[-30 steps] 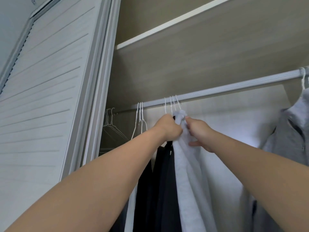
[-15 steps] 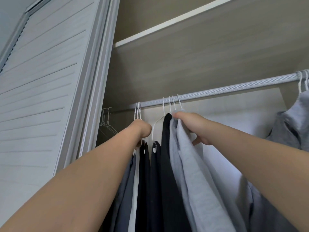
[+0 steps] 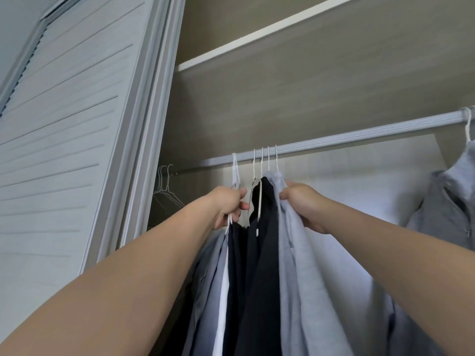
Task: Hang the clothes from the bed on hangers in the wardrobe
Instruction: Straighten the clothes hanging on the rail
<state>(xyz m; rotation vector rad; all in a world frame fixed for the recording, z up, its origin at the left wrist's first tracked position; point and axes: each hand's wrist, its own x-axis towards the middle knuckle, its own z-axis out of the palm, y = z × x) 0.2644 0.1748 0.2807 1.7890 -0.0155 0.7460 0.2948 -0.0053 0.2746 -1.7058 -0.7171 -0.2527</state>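
Several garments hang on white hangers from the grey wardrobe rail (image 3: 359, 134). My left hand (image 3: 228, 205) is closed around the necks of the leftmost white hangers (image 3: 235, 170), which carry bluish and white clothes (image 3: 213, 283). Black garments (image 3: 259, 253) hang in the middle, between my two hands. My right hand (image 3: 303, 204) grips the shoulder of a light grey shirt (image 3: 303, 278) just under its hook. The lower parts of all the clothes run out of view.
Empty wire hangers (image 3: 165, 186) hang at the rail's far left, by the louvred wardrobe door (image 3: 64, 124). A grey zip top (image 3: 452, 201) hangs at the right end. A wooden shelf (image 3: 282, 73) sits close above the rail.
My left hand left the grey shirt's top and moved left to the leftmost hangers, pulling them aside. My right hand stayed on the grey shirt. A gap opened around the black clothes.
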